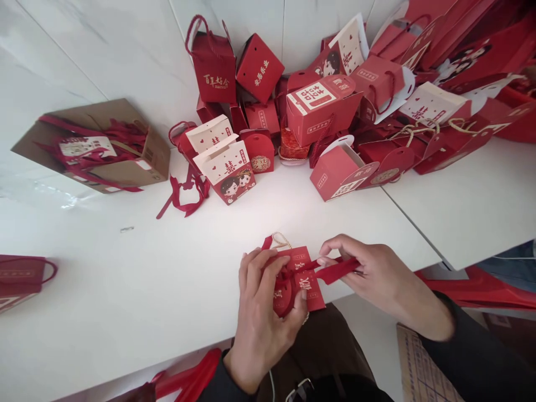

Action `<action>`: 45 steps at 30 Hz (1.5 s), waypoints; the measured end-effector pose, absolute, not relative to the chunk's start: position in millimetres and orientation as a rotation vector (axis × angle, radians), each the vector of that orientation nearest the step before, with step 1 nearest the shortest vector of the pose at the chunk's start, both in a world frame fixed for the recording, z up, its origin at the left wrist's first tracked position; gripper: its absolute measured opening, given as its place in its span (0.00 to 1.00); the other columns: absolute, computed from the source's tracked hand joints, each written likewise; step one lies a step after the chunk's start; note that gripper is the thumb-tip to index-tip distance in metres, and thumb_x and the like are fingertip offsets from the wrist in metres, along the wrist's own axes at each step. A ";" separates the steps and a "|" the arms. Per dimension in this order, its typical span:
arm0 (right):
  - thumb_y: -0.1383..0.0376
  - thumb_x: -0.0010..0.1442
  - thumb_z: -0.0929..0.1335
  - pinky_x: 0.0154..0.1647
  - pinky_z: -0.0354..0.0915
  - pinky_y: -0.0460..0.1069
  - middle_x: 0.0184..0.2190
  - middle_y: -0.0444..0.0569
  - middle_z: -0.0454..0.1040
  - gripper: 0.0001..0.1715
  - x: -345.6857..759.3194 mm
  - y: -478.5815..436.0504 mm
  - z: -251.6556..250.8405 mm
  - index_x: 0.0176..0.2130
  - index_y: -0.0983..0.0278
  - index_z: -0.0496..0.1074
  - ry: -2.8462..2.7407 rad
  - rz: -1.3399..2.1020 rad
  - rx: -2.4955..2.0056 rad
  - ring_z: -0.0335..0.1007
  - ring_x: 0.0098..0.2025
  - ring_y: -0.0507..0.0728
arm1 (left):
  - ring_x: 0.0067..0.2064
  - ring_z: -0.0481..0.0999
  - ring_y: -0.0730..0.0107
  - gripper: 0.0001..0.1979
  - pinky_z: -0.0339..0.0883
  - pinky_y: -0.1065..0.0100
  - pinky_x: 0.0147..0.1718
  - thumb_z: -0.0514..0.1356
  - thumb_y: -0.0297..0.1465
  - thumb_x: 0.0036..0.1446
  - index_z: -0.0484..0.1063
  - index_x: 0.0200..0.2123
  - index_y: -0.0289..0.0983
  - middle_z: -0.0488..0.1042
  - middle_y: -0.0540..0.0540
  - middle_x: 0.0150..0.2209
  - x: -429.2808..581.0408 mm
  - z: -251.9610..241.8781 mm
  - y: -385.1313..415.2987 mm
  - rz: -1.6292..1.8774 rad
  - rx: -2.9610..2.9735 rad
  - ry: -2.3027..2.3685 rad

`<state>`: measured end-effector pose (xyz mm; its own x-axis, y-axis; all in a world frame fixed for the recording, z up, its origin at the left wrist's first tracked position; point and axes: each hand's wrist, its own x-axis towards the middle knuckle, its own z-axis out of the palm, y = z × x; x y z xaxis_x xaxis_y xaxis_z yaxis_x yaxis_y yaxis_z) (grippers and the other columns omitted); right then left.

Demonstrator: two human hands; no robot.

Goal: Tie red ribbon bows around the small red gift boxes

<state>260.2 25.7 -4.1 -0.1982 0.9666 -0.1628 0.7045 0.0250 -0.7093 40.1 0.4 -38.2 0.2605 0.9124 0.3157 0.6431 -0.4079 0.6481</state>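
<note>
At the front edge of the table, my left hand [266,315] is curled over a small red gift box [315,297] with pale Chinese lettering, gripping it by its sides. Gold cord [280,241] sticks out behind the box. A dark red ribbon [337,271] runs across the box top to the right. My right hand [372,273] pinches that ribbon between thumb and fingers, just right of the box. The left fingers hide part of the box and of the ribbon.
A cardboard box [157,153] with red ribbons stands at the back left. Loose ribbon [188,201] lies beside it. Several red gift boxes [324,109] are heaped along the wall. Another red box [20,279] sits at the left edge. A table seam [412,223] runs at the right.
</note>
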 end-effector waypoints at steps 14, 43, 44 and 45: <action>0.68 0.63 0.65 0.34 0.66 0.48 0.35 0.42 0.81 0.06 274.1 19.4 0.2 0.38 0.56 0.69 -2.082 0.888 -1.599 0.75 0.31 0.55 | 0.63 0.61 0.51 0.22 0.53 0.42 0.66 0.62 0.27 0.61 0.64 0.58 0.41 0.64 0.40 0.58 39.3 -39.9 -1.3 0.959 2.201 1.432; 0.45 0.67 0.65 0.26 0.65 0.49 0.50 0.52 0.75 0.24 273.3 8.8 -6.1 0.51 0.58 0.72 -1.541 0.637 -1.904 0.73 0.40 0.60 | 0.41 0.73 0.59 0.23 0.65 0.62 0.38 0.46 0.47 0.71 0.72 0.33 0.42 0.74 0.46 0.35 25.9 -29.9 -38.8 0.920 1.083 1.982; 0.44 0.68 0.64 0.27 0.64 0.49 0.41 0.50 0.76 0.23 270.2 7.9 -6.8 0.44 0.59 0.73 -1.548 0.812 -1.904 0.71 0.35 0.58 | 0.44 0.74 0.56 0.25 0.66 0.60 0.40 0.46 0.49 0.71 0.76 0.36 0.43 0.77 0.45 0.38 27.7 -28.8 -39.3 0.860 1.001 1.955; 0.43 0.69 0.62 0.27 0.62 0.49 0.32 0.47 0.73 0.25 265.9 7.9 -7.9 0.36 0.59 0.72 -1.564 1.013 -1.878 0.68 0.30 0.56 | 0.49 0.74 0.54 0.25 0.67 0.59 0.43 0.47 0.51 0.70 0.78 0.40 0.44 0.78 0.44 0.43 30.4 -28.6 -38.6 0.856 0.948 1.917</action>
